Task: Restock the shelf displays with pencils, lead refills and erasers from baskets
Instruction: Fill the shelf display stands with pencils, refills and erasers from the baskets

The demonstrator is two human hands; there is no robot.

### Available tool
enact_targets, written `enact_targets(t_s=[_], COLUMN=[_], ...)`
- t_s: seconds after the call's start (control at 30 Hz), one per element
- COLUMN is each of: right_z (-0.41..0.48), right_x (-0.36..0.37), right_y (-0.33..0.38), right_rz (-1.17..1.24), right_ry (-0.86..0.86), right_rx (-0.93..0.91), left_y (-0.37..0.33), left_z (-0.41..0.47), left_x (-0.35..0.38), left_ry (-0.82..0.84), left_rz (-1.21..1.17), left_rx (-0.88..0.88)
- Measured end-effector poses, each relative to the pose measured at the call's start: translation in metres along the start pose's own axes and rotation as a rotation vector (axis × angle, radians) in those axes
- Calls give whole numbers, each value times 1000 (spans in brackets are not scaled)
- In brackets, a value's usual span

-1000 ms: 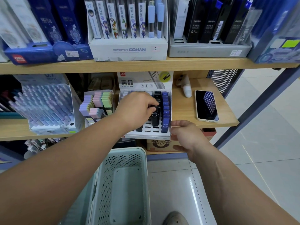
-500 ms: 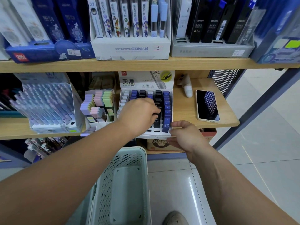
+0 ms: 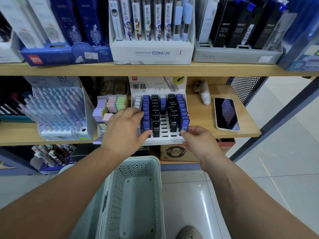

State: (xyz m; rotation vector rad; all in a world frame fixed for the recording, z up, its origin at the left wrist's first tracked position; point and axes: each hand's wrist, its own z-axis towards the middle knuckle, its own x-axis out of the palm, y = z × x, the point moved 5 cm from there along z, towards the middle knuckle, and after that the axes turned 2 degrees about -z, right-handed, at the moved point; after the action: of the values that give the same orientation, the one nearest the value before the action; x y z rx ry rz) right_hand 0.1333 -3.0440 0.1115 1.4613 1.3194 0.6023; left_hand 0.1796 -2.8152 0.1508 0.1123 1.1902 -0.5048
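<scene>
Left hand [image 3: 123, 130] is lying mostly flat with fingers spread, pressing on the left rows of refills [image 3: 156, 116] in the tray [image 3: 165, 138] on the middle shelf [image 3: 203, 116]. Right hand [image 3: 198, 140] is pinching the front-right blue refill [image 3: 184, 124] with thumb and finger. Risks: refills are standing loose in slots, so a sideways shove is likely toppling a row. Tray is sitting at the shelf edge, so a tug is risking dragging it off toward the basket [image 3: 136, 187].
</scene>
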Motion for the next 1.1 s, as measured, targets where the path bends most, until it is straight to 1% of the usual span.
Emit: enact_targets(t_s=[0.3, 0.5, 0.57, 0.67, 0.73, 0.8, 0.87, 0.9, 0.97, 1.1], right_z=[15, 13, 11, 6, 3, -2, -11, -15, -21, -41], right_x=[17, 17, 19, 25, 30, 34, 34, 36, 42, 70], right_y=[1, 3, 4, 6, 6, 5, 8, 9, 17, 49], right_rz=[0, -14, -30, -13, 12, 31, 63, 82, 94, 7], right_ry=[-34, -82, -102, -131, -184, -295, -403, -425, -415, -375], right_rx=[43, 54, 45, 35, 41, 57, 71, 65, 6, -216], left_y=[9, 44, 60, 81, 89, 91, 93, 95, 99, 107], left_z=[8, -22, -41, -63, -68, -66, -60, -56, -48, -32], left_x=[-4, -39, -46, -46, -45, -49, -53, -54, -55, -53], left_ry=[21, -89, -67, 28, 39, -3, -67, -95, -133, -160], left_rz=[73, 3, -22, -162, -238, -256, -274, -283, -282, -281], left_rx=[85, 45, 54, 12, 18, 23, -37, -75, -117, -109])
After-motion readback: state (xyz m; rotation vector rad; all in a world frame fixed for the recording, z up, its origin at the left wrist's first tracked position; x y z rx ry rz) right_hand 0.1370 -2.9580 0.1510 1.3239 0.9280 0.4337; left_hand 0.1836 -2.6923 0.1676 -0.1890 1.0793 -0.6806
